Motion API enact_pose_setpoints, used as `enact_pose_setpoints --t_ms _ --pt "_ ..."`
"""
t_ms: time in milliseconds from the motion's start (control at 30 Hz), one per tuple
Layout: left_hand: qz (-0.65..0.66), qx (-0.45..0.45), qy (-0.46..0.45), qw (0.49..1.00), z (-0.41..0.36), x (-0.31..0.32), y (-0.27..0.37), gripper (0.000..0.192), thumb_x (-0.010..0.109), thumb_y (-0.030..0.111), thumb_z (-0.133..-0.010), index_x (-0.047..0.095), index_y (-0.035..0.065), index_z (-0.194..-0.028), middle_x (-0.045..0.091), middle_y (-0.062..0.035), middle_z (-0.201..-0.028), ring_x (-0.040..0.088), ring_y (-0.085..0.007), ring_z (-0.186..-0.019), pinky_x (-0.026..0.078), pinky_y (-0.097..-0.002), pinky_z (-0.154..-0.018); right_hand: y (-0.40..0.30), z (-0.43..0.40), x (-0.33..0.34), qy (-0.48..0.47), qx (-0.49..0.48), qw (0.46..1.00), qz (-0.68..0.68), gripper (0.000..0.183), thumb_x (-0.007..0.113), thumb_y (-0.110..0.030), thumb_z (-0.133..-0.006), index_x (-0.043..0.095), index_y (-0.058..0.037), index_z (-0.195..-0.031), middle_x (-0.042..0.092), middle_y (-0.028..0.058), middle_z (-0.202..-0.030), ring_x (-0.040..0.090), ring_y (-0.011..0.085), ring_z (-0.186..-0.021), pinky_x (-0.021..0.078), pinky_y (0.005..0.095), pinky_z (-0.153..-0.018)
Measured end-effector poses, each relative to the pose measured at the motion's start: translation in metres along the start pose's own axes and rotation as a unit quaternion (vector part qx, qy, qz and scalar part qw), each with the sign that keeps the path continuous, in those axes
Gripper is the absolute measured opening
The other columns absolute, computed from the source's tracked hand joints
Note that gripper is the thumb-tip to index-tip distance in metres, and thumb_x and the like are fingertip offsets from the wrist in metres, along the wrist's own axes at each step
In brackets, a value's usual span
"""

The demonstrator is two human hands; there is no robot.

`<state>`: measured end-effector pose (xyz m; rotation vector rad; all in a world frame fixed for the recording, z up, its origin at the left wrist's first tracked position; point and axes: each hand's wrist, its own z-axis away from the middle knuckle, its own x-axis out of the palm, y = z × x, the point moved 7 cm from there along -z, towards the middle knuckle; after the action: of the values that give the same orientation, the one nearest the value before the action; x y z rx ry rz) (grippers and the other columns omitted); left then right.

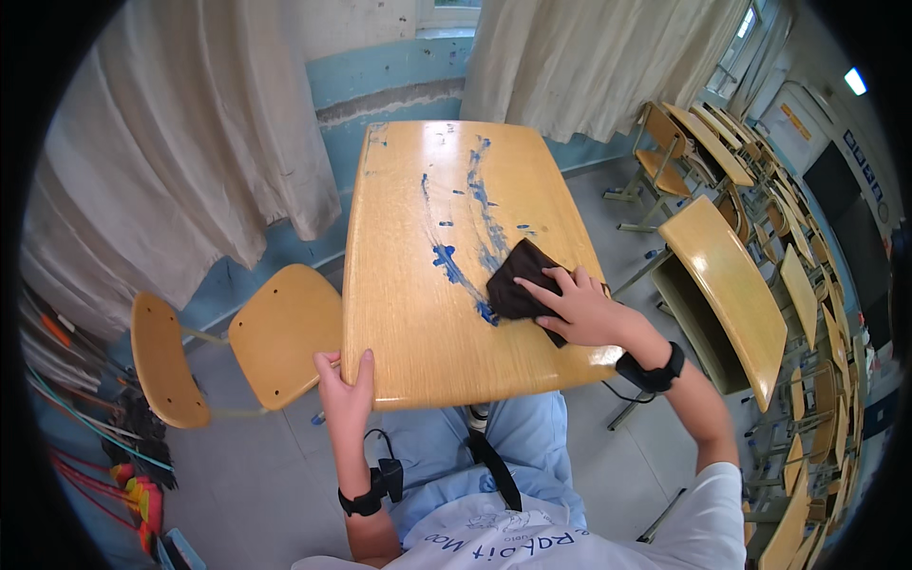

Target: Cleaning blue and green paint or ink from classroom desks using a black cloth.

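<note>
In front of me stands a wooden school desk with blue paint-like marks smeared along its top. My right hand lies with spread fingers on a dark brown cloth, pressing it to the right part of the desktop. The cloth touches the lower ends of the blue smears. At the near left corner, my left hand grips the desk's edge, thumb on top; its other fingers are partly hidden. Both wrists wear black bands.
A wooden chair stands close at the desk's left. Another desk is near on the right, with rows of desks and chairs beyond. Curtains hang along the wall behind. Brooms or similar cleaning tools are at the lower left.
</note>
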<state>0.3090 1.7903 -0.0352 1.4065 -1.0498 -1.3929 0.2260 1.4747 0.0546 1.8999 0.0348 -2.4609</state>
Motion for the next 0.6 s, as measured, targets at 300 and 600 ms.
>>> enact_pose_setpoints --t_ms 300,600 --pt "-0.214 -0.034 0.006 0.976 0.007 -0.001 0.049 0.034 0.06 0.029 -0.085 0.039 0.0031 -0.093 0.063 -0.021 -0.077 0.062 -0.0359 -0.073 0.046 -0.0407 -0.065 0.038 -0.048 -0.019 0.095 -0.078 0.991 -0.047 0.051 0.063 -0.03 -0.083 0.047 -0.0277 -0.131 0.046 0.0148 -0.111 0.047 0.0357 -0.09 0.0446 0.0407 -0.085" --pt "-0.237 -0.002 -0.031 0.971 -0.001 0.013 0.045 0.042 0.056 0.035 -0.086 0.046 0.0012 -0.109 0.063 -0.0242 -0.084 0.062 -0.0401 -0.08 0.047 -0.044 -0.068 0.139 -0.151 -0.021 0.144 0.021 0.989 0.01 0.043 0.055 -0.034 -0.088 0.051 -0.014 -0.126 0.051 0.0215 -0.108 0.049 0.0425 -0.091 0.0416 0.0445 -0.084"
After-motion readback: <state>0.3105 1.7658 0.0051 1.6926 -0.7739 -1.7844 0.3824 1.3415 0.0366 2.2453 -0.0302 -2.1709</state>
